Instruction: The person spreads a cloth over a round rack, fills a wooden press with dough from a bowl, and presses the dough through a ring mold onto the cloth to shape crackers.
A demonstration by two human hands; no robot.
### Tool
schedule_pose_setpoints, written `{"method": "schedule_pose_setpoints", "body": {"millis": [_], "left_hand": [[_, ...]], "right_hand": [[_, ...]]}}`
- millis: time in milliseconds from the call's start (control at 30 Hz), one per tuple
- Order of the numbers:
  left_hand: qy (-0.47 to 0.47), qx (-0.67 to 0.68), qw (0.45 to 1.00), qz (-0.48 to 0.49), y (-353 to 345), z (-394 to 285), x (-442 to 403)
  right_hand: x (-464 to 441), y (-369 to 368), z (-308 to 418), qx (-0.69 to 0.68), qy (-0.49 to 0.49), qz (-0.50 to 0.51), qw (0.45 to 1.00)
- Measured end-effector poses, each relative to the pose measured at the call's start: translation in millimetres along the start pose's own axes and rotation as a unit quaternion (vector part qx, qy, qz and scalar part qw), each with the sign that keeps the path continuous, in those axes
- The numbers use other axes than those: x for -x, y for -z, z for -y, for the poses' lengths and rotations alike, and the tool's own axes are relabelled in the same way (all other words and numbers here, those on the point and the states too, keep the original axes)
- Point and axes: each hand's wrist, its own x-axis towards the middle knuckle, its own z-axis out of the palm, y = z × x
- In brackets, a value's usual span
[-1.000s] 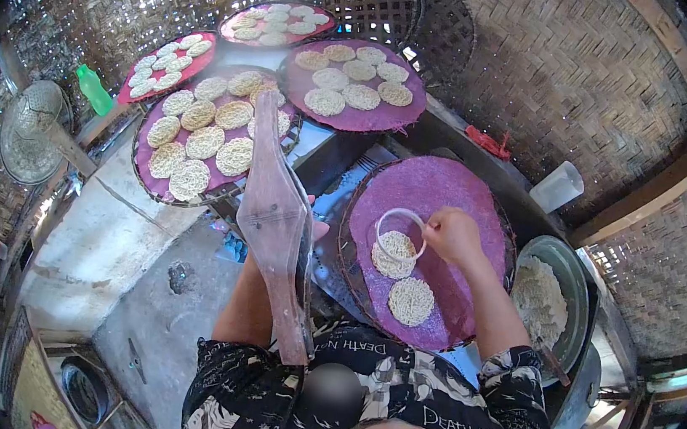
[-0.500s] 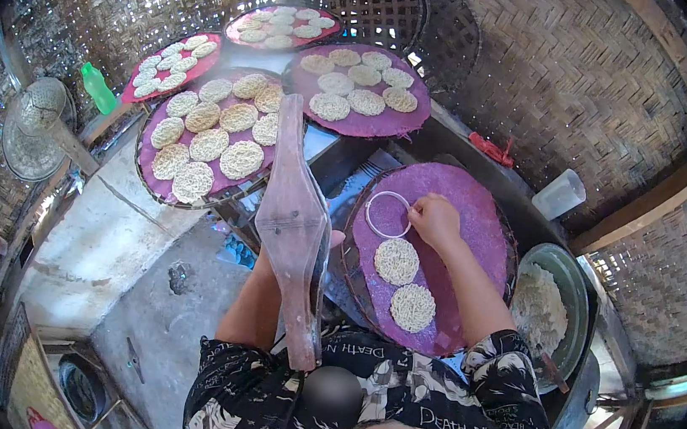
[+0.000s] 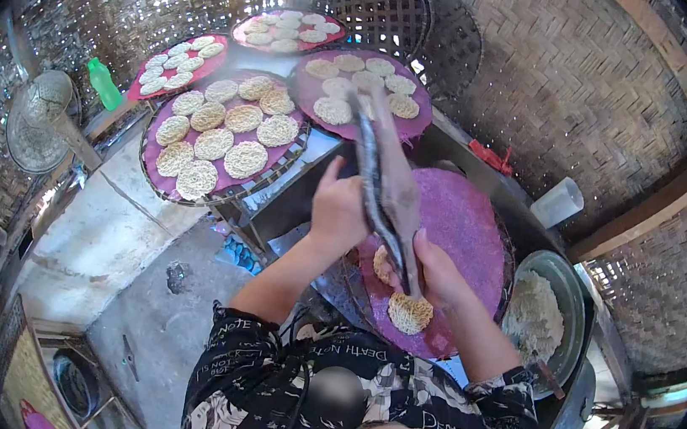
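A paddle-shaped wooden press [image 3: 397, 191], made of two long boards, stands tilted and partly blurred over the near purple mat. My left hand [image 3: 341, 210] grips its left side with the thumb raised. On the other side, my right hand [image 3: 436, 272] closes against the press; its fingers are mostly hidden behind the wood. Below the press lies a round lacy cracker [image 3: 410, 314] of noodle-like strands, its upper part covered. Another cracker [image 3: 383, 264] shows only its left edge. The purple mat [image 3: 469, 229] rests on a woven tray. No white ring is visible now.
Several crackers cover a purple tray [image 3: 225, 177] on the left, a purple tray [image 3: 411, 129] behind, and two pink trays farther back. At right are a basin [image 3: 576, 326] of pale dough or flour, a clear plastic cup [image 3: 559, 203] and a red object [image 3: 490, 157]. A green bottle [image 3: 104, 84] stands left.
The press has swung right over the near mat, covering parts of both crackers. My right hand has left the white ring's spot and come down to the press; my left hand has risen into view.
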Motion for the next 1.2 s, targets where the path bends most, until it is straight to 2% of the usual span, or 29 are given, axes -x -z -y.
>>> {"method": "schedule_pose_setpoints", "body": {"millis": [67,100,133,167,200,233,333,433,467,567,800,867,1167,1200], "left_hand": [[0.054,0.086,0.987,0.123,3.2,-5.2,-15.5],[0.079,0.129,0.971,0.183,5.3,-5.3,-23.5],[0.137,0.442,0.868,0.178,-1.2,5.3,-28.2],[0.203,0.58,0.744,0.263,-10.4,20.1,-49.2],[0.298,0.747,0.573,0.155,-12.9,23.4,-64.7],[0.369,0.858,0.356,0.036,-15.4,23.9,-76.4],[0.375,0.869,0.321,0.034,-60.3,51.0,-82.5],[0.378,0.873,0.307,-0.017,-81.4,50.6,-79.5],[0.415,0.85,0.319,-0.05,-86.5,47.9,-77.1],[0.386,0.863,0.319,-0.064,-98.9,52.0,-62.4],[0.431,0.827,0.352,-0.087,-84.5,63.5,-60.4],[0.435,0.817,0.368,-0.085,-78.0,68.5,-65.7],[0.362,0.826,0.431,-0.044,-78.4,84.9,-79.5],[0.349,0.838,0.418,-0.038,-79.3,85.2,-80.0]], "right_hand": [[-0.1,27.9,-6.2,0.063,-0.006,-0.044,0.997],[2.8,37.9,-3.2,0.045,-0.011,-0.038,0.998],[6.7,47.1,0.3,0.027,-0.018,-0.032,0.999],[10.1,52.4,4.1,0.007,-0.026,-0.027,0.999],[14.0,50.9,11.2,0.005,-0.057,-0.063,0.996],[15.2,52.9,13.2,0.015,-0.063,-0.056,0.996],[10.3,71.7,13.0,0.042,-0.073,-0.058,0.995],[5.2,87.4,26.8,0.158,-0.089,-0.104,0.978],[3.6,94.3,27.2,0.208,-0.07,-0.127,0.967],[4.4,99.6,31.4,0.313,-0.062,-0.14,0.937],[-10.2,83.0,18.4,0.305,-0.061,-0.168,0.936],[-16.5,76.4,14.3,0.32,-0.034,-0.175,0.93],[-35.2,74.4,-0.3,0.38,0.097,-0.24,0.888],[-35.0,76.2,-1.6,0.388,0.11,-0.247,0.881]]}}
